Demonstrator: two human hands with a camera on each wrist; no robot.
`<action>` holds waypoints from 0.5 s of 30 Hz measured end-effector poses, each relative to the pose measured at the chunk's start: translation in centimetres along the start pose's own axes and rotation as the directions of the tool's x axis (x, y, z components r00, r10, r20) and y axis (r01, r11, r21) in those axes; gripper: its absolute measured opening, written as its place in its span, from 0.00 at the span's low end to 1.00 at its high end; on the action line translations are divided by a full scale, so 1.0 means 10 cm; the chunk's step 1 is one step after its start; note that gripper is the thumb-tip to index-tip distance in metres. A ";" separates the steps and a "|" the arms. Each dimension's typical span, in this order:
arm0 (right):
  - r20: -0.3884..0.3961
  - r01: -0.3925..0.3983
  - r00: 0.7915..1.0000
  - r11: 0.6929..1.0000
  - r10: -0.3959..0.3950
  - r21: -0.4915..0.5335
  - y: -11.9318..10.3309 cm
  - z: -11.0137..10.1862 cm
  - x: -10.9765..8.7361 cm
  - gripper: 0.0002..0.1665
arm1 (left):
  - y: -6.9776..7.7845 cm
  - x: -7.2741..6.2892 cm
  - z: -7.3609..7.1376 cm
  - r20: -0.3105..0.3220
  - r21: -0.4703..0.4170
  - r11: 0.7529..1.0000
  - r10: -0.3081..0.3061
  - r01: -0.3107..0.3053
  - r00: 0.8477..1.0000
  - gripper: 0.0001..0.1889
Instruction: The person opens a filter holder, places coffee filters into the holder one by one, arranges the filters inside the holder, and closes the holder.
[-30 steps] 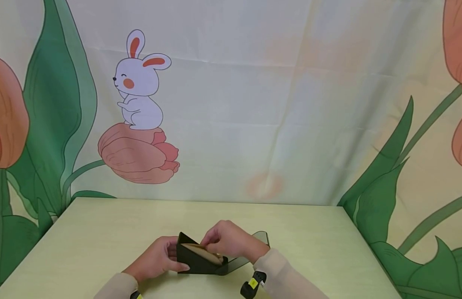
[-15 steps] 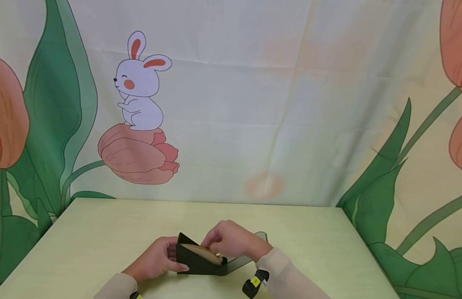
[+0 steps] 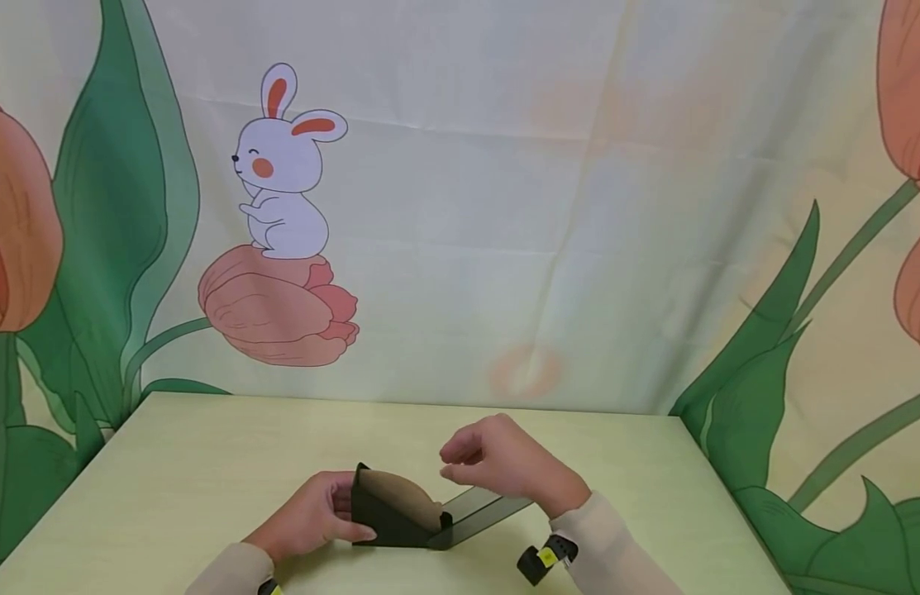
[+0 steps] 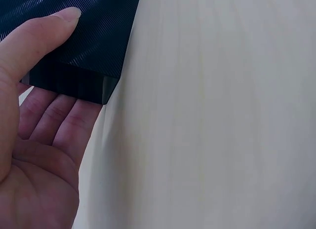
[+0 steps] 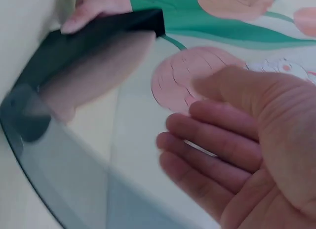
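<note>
My left hand (image 3: 314, 512) grips the left end of a black wedge-shaped case (image 3: 388, 525), thumb on the ribbed near side and fingers behind. In the left wrist view the thumb (image 4: 44, 39) lies flat over the ribbed surface. A smooth tan rounded thing (image 3: 403, 494), pinkish in the right wrist view, bulges above the slanted edge of the case; its kind is not clear. A see-through grey lid (image 3: 485, 516) hangs out from the narrow right end. Above this lid hovers my right hand (image 3: 507, 459), holding nothing, its fingers (image 5: 212, 155) loosely bent.
A pale wooden table (image 3: 229, 454) lies under the case. Behind it hangs a cloth backdrop (image 3: 445, 289) printed with a rabbit and tulips. A black strap device with a yellow mark (image 3: 545, 558) sits on the right wrist.
My right hand has left the tan thing and moved up and to the right. The tan thing now stands higher and rounder above the case. My left hand keeps its hold.
</note>
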State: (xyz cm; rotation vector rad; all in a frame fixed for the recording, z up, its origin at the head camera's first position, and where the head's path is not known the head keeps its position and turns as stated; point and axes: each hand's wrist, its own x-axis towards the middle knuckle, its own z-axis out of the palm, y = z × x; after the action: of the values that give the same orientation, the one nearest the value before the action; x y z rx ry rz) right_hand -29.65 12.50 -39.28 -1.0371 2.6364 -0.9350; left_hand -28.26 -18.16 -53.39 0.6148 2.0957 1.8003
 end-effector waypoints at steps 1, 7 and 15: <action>-0.027 0.002 1.000 1.000 -0.002 -0.007 0.03 -0.03 -0.03 0.11 | 0.00 0.00 0.00 0.001 0.001 1.000 0.001 -0.001 1.000 0.28; -0.138 -0.034 0.989 0.996 0.045 0.083 0.36 -0.11 -0.25 0.20 | -0.01 0.01 0.00 0.006 -0.006 1.000 0.009 -0.009 1.000 0.28; -0.170 0.014 0.984 0.924 0.056 0.382 0.82 0.02 -0.55 0.30 | -0.02 0.00 -0.01 -0.006 0.012 1.000 0.010 -0.010 1.000 0.28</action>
State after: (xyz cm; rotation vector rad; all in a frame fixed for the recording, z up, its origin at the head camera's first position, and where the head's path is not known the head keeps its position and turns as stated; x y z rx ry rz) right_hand -30.07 20.66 -44.81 -0.8600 2.4393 -1.5254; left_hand -28.33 -18.22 -53.53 0.6249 2.1121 1.7986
